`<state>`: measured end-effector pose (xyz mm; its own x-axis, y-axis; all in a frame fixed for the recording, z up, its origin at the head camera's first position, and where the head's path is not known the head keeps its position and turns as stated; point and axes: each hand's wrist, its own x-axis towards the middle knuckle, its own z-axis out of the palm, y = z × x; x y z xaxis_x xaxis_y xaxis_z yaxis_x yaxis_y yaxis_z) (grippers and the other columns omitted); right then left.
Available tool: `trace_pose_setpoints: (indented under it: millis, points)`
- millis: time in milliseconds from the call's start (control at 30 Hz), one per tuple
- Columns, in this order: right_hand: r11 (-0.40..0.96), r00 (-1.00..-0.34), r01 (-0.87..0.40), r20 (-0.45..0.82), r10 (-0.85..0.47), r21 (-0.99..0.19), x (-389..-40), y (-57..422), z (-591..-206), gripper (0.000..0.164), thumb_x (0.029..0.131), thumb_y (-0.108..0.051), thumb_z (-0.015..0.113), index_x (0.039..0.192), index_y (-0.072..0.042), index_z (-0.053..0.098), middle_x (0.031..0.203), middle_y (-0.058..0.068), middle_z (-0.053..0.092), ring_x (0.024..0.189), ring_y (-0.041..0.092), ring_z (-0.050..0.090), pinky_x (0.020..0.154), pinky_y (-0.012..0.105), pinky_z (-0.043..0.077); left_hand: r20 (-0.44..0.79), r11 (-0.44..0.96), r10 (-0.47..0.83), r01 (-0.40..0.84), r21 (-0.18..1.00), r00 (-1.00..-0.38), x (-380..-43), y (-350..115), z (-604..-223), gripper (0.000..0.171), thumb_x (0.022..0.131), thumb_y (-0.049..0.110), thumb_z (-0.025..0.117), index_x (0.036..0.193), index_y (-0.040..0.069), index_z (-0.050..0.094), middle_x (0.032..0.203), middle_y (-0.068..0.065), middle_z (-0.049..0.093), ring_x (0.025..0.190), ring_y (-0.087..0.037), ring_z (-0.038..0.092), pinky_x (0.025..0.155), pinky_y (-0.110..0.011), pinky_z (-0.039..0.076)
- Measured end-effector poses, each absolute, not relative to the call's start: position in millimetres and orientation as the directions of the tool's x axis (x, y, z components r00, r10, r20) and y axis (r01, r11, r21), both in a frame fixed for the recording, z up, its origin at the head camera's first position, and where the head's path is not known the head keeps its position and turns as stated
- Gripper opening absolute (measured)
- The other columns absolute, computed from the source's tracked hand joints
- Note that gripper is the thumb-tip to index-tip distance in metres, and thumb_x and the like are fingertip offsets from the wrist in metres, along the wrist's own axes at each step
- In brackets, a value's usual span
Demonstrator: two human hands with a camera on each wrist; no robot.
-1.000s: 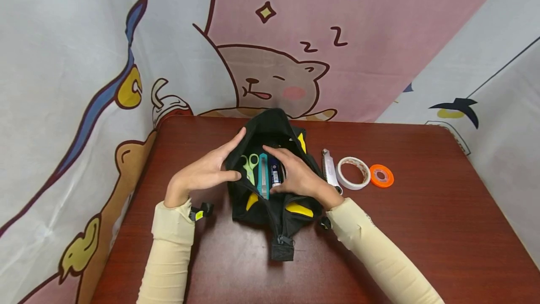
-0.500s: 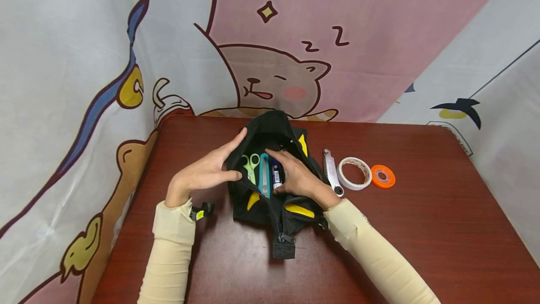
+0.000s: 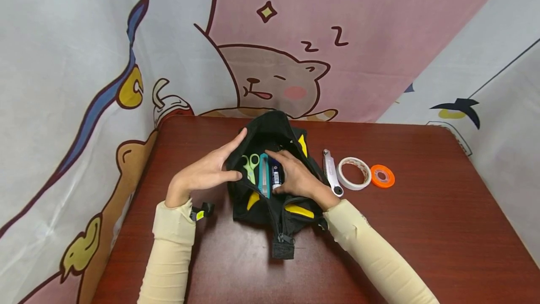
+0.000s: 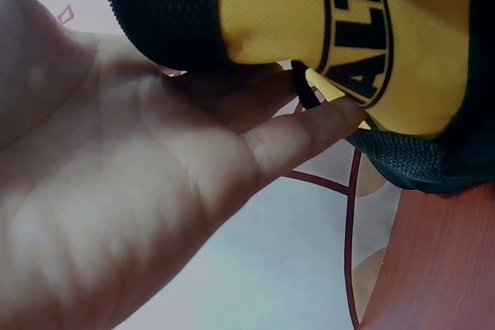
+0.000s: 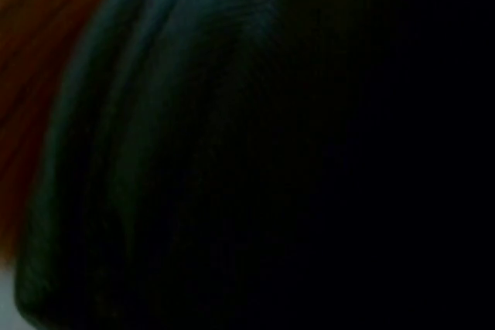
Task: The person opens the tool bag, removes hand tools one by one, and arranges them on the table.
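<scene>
A black tool bag [image 3: 253, 212] with yellow patches stands unzipped in the head view. My left hand [image 3: 206, 170] holds its left side, thumb at the zipper edge and fingers along the outside; the left wrist view shows these fingers against a yellow lettered panel [image 4: 425, 52]. Inside the bag lie green-handled scissors [image 3: 251, 165], a teal box cutter [image 3: 264, 175] and a dark blue glue stick [image 3: 276, 176] with a white label. Reaching inside, my right hand [image 3: 299, 175] spans the glue stick, thumb at its lower end; its other fingers are partly hidden. Dark fabric [image 5: 147, 129] fills the right wrist view.
Right of the bag on the red-brown table [image 3: 443, 229] lie a white-handled cutter-like tool [image 3: 332, 170], a roll of white tape [image 3: 342, 179] and an orange tape roll [image 3: 382, 183]. The bag's strap end [image 3: 283, 250] points toward me. A printed cloth [image 3: 358, 83] hangs behind the table.
My right hand has shifted very slightly inside the bag, beside the glue stick. The left hand, the bag and the things on the table stay where they were.
</scene>
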<state>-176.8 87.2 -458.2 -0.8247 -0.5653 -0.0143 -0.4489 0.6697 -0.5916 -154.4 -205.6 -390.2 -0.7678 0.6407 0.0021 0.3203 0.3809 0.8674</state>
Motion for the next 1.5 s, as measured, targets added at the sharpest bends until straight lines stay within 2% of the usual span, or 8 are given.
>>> trace_pose_setpoints:
  millis: [300, 533, 633, 867, 1033, 1133, 1367, 1500]
  points:
    - [0.579, -0.796, -0.512, 0.097, -0.598, -0.634, -174.1, 91.0, -452.3, 0.116, 0.072, -0.008, 0.106, 0.17, -0.009, 0.045, 0.157, 0.02, 0.053, 0.138, 0.037, 0.057, 0.114, 0.058, 0.052, 0.004, 0.368, 0.644, 0.315, 0.875, -0.765, -155.2, -203.9, -389.1, 0.103, 0.102, 0.011, 0.069, 0.18, 0.015, 0.0, 0.187, -0.005, 0.002, 0.171, -0.032, 0.009, 0.134, -0.064, 0.014]
    - [0.472, -0.756, -0.53, 0.141, -0.639, -0.705, -172.5, 91.9, -445.7, 0.118, 0.072, 0.0, 0.103, 0.172, -0.012, 0.041, 0.159, 0.018, 0.05, 0.142, 0.035, 0.056, 0.114, 0.051, 0.054, 0.002, 0.364, 0.639, 0.305, 0.88, -0.769, -154.8, -204.1, -391.1, 0.103, 0.102, 0.01, 0.069, 0.18, 0.014, 0.0, 0.187, -0.007, 0.002, 0.171, -0.034, 0.009, 0.134, -0.066, 0.014]
    - [0.428, -0.756, -0.501, 0.14, -0.639, -0.752, -171.9, 92.3, -443.9, 0.118, 0.074, 0.005, 0.1, 0.173, -0.012, 0.039, 0.162, 0.018, 0.046, 0.148, 0.036, 0.053, 0.114, 0.049, 0.055, 0.007, 0.36, 0.639, 0.307, 0.881, -0.769, -154.4, -204.2, -390.7, 0.104, 0.102, 0.01, 0.069, 0.18, 0.014, 0.0, 0.187, -0.006, 0.002, 0.171, -0.034, 0.01, 0.134, -0.066, 0.014]
    - [0.372, -0.769, -0.463, 0.156, -0.62, -0.804, -169.1, 95.2, -432.9, 0.113, 0.08, 0.007, 0.096, 0.174, -0.016, 0.038, 0.166, 0.014, 0.042, 0.154, 0.033, 0.046, 0.112, 0.047, 0.056, -0.001, 0.362, 0.634, 0.295, 0.884, -0.773, -154.3, -203.1, -389.0, 0.105, 0.101, 0.012, 0.069, 0.18, 0.017, 0.0, 0.187, -0.007, 0.003, 0.17, -0.034, 0.011, 0.133, -0.066, 0.014]
    - [0.299, -0.772, -0.445, 0.192, -0.606, -0.844, -166.4, 99.6, -423.1, 0.114, 0.079, 0.011, 0.093, 0.174, -0.02, 0.039, 0.166, 0.012, 0.041, 0.155, 0.032, 0.044, 0.109, 0.049, 0.058, 0.0, 0.36, 0.634, 0.295, 0.885, -0.774, -155.0, -202.0, -390.0, 0.105, 0.101, 0.013, 0.069, 0.18, 0.017, 0.0, 0.187, -0.008, 0.004, 0.17, -0.035, 0.011, 0.133, -0.066, 0.014]
    - [0.266, -0.773, -0.445, 0.216, -0.596, -0.855, -163.9, 102.6, -417.6, 0.114, 0.079, 0.011, 0.094, 0.174, -0.02, 0.039, 0.165, 0.012, 0.041, 0.153, 0.033, 0.045, 0.109, 0.05, 0.057, 0.003, 0.359, 0.633, 0.297, 0.885, -0.774, -155.0, -201.7, -390.4, 0.105, 0.1, 0.011, 0.069, 0.18, 0.016, 0.001, 0.187, -0.009, 0.004, 0.17, -0.035, 0.012, 0.134, -0.066, 0.014]
    - [0.228, -0.787, -0.46, 0.275, -0.553, -0.858, -156.2, 114.2, -404.2, 0.112, 0.078, 0.01, 0.095, 0.173, -0.015, 0.041, 0.167, 0.01, 0.042, 0.153, 0.029, 0.046, 0.11, 0.041, 0.057, -0.006, 0.375, 0.627, 0.295, 0.878, -0.779, -154.1, -200.9, -389.3, 0.106, 0.1, 0.006, 0.069, 0.18, 0.016, 0.0, 0.187, -0.009, 0.004, 0.17, -0.036, 0.012, 0.134, -0.066, 0.014]
    - [0.201, -0.783, -0.476, 0.308, -0.541, -0.856, -151.6, 123.5, -395.3, 0.114, 0.077, 0.012, 0.095, 0.173, -0.014, 0.04, 0.168, 0.013, 0.042, 0.156, 0.03, 0.044, 0.11, 0.042, 0.056, -0.007, 0.384, 0.627, 0.302, 0.873, -0.779, -154.0, -200.9, -389.6, 0.106, 0.101, 0.006, 0.07, 0.18, 0.016, 0.0, 0.187, -0.007, 0.002, 0.171, -0.034, 0.01, 0.134, -0.065, 0.014]
